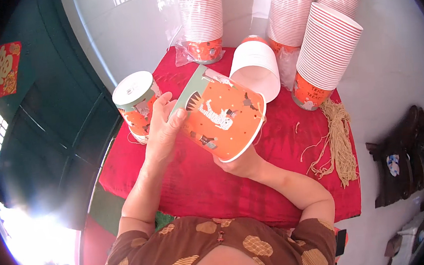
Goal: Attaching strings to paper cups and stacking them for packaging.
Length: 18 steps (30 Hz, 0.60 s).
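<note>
An orange paper bucket point(223, 115) with a green band and cartoon prints lies tilted on its side above the red-covered table point(186, 184). My left hand point(163, 126) grips its base end, fingers over the green band. My right hand point(242, 164) supports it from below near the rim and is mostly hidden by the bucket. A thin string seems to hang at the bucket's rim.
An upside-down bucket point(136, 102) stands to the left. A white-lined bucket point(256, 66) lies on its side behind. Tall stacks of buckets point(325, 54) point(202, 18) line the back. A bundle of tan strings point(339, 140) lies at the right. Dark furniture point(408, 152) stands farther right.
</note>
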### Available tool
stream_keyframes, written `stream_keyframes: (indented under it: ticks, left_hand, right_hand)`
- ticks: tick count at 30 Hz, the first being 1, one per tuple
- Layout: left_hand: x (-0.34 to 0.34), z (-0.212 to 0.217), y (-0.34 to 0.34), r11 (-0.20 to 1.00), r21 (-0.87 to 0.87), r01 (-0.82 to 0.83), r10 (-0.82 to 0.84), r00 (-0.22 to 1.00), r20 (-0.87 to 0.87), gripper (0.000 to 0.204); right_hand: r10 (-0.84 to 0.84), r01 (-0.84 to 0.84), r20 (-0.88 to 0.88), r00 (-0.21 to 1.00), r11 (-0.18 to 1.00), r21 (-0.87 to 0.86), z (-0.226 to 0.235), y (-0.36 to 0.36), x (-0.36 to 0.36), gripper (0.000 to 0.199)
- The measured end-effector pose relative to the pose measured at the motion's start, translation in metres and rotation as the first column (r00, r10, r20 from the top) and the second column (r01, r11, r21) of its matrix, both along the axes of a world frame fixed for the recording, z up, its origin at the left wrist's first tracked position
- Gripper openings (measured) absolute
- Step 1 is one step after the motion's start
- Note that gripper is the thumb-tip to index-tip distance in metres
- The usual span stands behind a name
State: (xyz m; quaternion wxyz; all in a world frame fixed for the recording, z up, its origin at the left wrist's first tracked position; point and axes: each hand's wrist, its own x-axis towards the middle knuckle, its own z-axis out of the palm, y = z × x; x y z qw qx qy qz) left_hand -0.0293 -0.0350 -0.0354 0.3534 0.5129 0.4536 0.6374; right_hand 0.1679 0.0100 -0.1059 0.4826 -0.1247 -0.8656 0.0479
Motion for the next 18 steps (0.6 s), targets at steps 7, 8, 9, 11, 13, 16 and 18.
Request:
stream_keyframes:
  ticks: [7, 8, 9, 11, 13, 16, 18]
  left_hand:
    - [0.004, 0.012, -0.009, 0.994, -0.106, -0.036, 0.032, 0.999, -0.042, 0.096]
    - [0.001, 0.013, -0.008, 0.993, -0.108, -0.038, 0.034, 0.999, -0.043, 0.096]
    - [-0.002, 0.014, -0.006, 0.992, -0.125, -0.016, 0.013, 1.000, -0.022, 0.091]
    - [-0.004, 0.015, -0.004, 0.989, -0.145, 0.008, -0.008, 1.000, -0.001, 0.087]
    - [-0.005, 0.014, -0.004, 0.985, -0.170, -0.033, 0.027, 0.999, -0.034, 0.079]
    - [-0.004, 0.013, -0.006, 0.982, -0.189, -0.030, 0.033, 0.999, 0.014, 0.075]
    - [-0.007, 0.012, -0.009, 0.986, -0.165, -0.015, 0.021, 0.999, 0.031, 0.075]
  right_hand:
    - [-0.058, 0.069, 0.163, 0.985, 0.996, -0.063, -0.026, 0.015, -0.004, 0.032]
    - [-0.109, 0.101, 0.136, 0.985, 0.993, 0.062, -0.029, 0.014, -0.003, 0.033]
    - [-0.156, 0.135, 0.103, 0.982, 0.974, 0.184, -0.031, 0.013, -0.003, 0.034]
    - [-0.167, 0.145, 0.097, 0.981, 0.968, 0.204, -0.033, 0.014, -0.004, 0.034]
    - [-0.182, 0.158, 0.091, 0.979, 0.962, 0.223, -0.035, 0.014, -0.003, 0.033]
    - [-0.184, 0.149, 0.158, 0.970, 0.966, 0.210, -0.036, 0.013, -0.002, 0.031]
    - [-0.173, 0.118, 0.145, 0.974, 0.937, 0.328, -0.037, 0.013, -0.005, 0.029]
